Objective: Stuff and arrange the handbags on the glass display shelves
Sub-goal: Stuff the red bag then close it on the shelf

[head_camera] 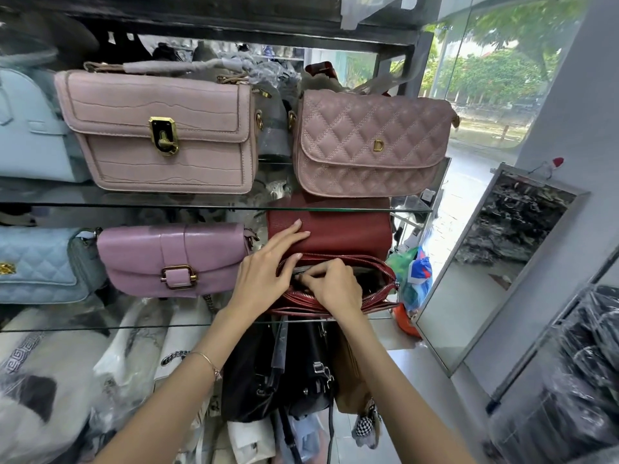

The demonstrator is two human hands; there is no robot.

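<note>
On the lower glass shelf (134,324), your right hand (335,286) curls into the unzipped mouth of the red handbag (348,232), fingertips pinching at its rim. Your left hand (268,262) lies flat on the bag's back, fingers straight. The dark interior is hidden by your right hand. A mauve buckle bag (167,256) stands just left. Above, the upper glass shelf (167,206) carries a quilted pink bag (368,145).

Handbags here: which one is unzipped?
The dark red handbag on the lower glass shelf: its zip top gapes; the mauve bag, embossed pink bag and quilted pink bag are fastened.
</note>
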